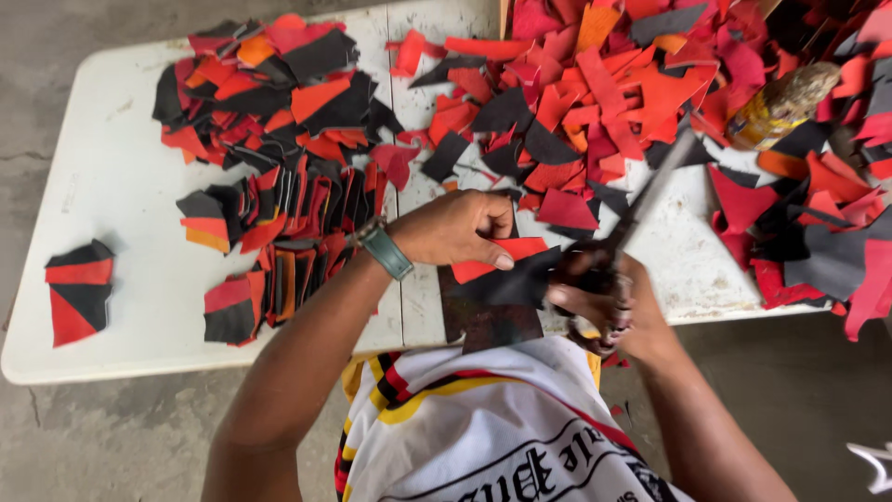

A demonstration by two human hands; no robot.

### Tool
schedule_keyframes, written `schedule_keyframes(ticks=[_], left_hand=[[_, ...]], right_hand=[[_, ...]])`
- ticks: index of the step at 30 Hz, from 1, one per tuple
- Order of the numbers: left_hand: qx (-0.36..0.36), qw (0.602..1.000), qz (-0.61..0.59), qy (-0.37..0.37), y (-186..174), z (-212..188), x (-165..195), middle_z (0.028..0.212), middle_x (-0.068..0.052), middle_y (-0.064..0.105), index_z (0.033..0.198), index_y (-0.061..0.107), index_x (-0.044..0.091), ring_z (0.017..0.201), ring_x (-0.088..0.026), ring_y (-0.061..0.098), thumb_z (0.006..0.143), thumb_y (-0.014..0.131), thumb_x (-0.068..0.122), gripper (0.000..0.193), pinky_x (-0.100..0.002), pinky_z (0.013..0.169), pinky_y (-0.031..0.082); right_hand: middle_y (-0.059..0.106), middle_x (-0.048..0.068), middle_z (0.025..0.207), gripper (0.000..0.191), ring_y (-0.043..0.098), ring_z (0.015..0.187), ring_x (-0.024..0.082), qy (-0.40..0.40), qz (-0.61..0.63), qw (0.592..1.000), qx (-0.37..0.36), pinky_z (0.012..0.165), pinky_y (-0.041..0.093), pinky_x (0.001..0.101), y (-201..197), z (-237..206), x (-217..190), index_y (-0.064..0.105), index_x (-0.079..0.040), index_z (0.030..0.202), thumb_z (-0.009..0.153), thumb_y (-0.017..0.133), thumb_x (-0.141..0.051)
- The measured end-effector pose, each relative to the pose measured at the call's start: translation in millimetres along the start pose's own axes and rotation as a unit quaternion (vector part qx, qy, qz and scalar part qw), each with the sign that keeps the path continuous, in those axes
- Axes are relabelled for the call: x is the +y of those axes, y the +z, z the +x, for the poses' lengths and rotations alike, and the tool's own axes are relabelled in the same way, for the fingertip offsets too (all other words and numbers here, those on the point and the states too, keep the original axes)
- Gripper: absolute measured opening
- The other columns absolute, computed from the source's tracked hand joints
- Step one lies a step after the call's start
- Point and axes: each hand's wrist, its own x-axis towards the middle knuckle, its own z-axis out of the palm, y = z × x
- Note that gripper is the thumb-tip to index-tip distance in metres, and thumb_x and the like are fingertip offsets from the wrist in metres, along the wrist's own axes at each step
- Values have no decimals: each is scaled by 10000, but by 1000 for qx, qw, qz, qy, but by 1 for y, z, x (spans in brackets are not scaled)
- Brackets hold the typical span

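Note:
My left hand [455,228] pinches a red and black scrap of leather-like material [506,270] near the table's front edge; a green watch [386,251] is on that wrist. Close to its right, my right hand [604,302] grips the handles of dark scissors [641,204], whose blades point up and to the right, away from me. The black part of the scrap reaches the scissor hand. A dark rectangular piece [488,321] lies under the scrap at the table edge.
A white folding table [121,186] holds heaps of red, orange and black cut pieces: stacked ones [288,214] at left, a loose pile [595,84] at right. A small separate stack [79,288] sits far left. A yellow can [776,107] lies at upper right. Concrete floor surrounds.

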Motion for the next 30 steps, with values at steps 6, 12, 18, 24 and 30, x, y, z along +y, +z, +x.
schedule_keyframes(ticks=[6, 12, 18, 24, 30], left_hand=[[489, 854, 129, 117, 16, -51, 37, 1269, -147, 646, 1367, 539, -15, 1049, -165, 710, 986, 776, 279, 537, -297, 909, 597], [359, 909, -55, 205, 104, -47, 42, 1406, -182, 472, 1559, 169, -24, 1205, -229, 589, 960, 709, 392, 907, -343, 987, 545], [417, 894, -26, 159, 89, -9, 33, 1246, -94, 743, 1389, 633, 29, 1080, -159, 729, 1128, 576, 137, 288, -292, 960, 568], [440, 843, -252, 182, 63, 4, 40, 1369, -98, 651, 1479, 541, -40, 1094, -66, 633, 1066, 622, -22, 421, -218, 918, 549], [447, 831, -239, 229, 43, 10, 51, 1460, -107, 593, 1506, 487, -22, 1219, -108, 646, 1019, 648, -79, 517, -271, 1028, 581]], right_hand=[[474, -28, 840, 406, 459, 759, 70, -353, 25, 934, 47, 727, 395, 260, 26, 40, -29, 474, -77, 890, 938, 863, 29], [419, -8, 671, 391, 347, 464, 116, -132, 58, 981, 126, 424, 288, 306, 34, 26, -54, 461, -100, 845, 815, 850, -75], [554, 22, 687, 338, 620, 559, 130, -225, 24, 972, 57, 506, 495, 278, 37, 28, -51, 487, -84, 804, 847, 812, -162], [513, 14, 717, 457, 502, 685, 116, -273, 13, 952, -135, 650, 388, 260, 43, 23, -12, 553, -76, 799, 1076, 536, -439], [463, 3, 779, 302, 466, 696, 128, -192, -81, 972, -106, 649, 406, 279, 65, 19, 6, 509, -85, 979, 997, 594, -375]])
